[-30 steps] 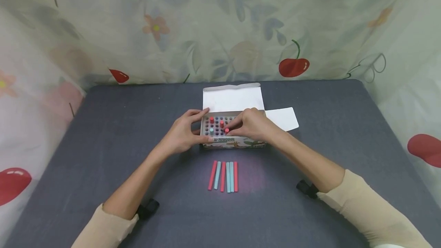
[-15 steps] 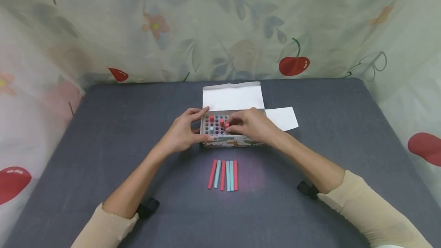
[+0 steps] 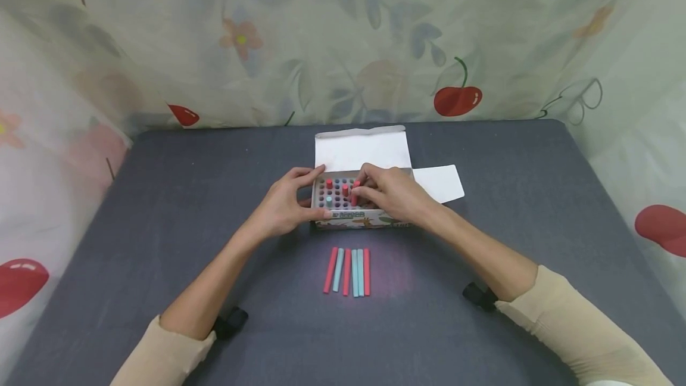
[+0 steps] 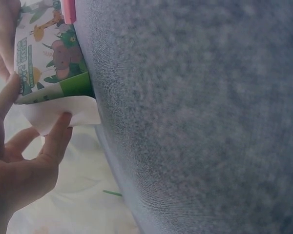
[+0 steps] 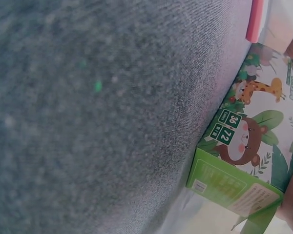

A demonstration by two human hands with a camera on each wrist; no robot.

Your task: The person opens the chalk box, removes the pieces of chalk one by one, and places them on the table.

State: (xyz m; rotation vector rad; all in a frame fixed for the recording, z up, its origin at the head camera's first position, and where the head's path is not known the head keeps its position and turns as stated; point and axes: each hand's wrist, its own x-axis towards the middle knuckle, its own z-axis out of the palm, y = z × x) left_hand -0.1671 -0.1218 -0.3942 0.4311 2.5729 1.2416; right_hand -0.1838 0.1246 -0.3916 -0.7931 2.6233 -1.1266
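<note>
An open chalk box (image 3: 375,220) stands on the table, its holder (image 3: 337,200) full of round holes. My left hand (image 3: 284,206) grips the box's left end, thumb on the front and fingers toward the back. My right hand (image 3: 395,193) pinches a red chalk stick (image 3: 355,194), standing nearly upright and raised above the holder. Two other red sticks and a light blue stick (image 3: 329,201) poke up from holes to its left. Part of the holder is hidden beneath my right hand. Animal pictures cover the box front (image 5: 263,105) in the right wrist view.
In front of the box several red and light blue chalk sticks (image 3: 346,273) lie side by side on the dark grey table (image 3: 418,326). The white lid (image 3: 361,151) is folded back, and a side flap (image 3: 439,184) sticks out right. A patterned curtain (image 3: 343,40) hangs behind.
The red chalk stick in my right hand has risen, and more of its length shows above the holder. My left hand stays on the box; the sticks on the table lie unmoved.
</note>
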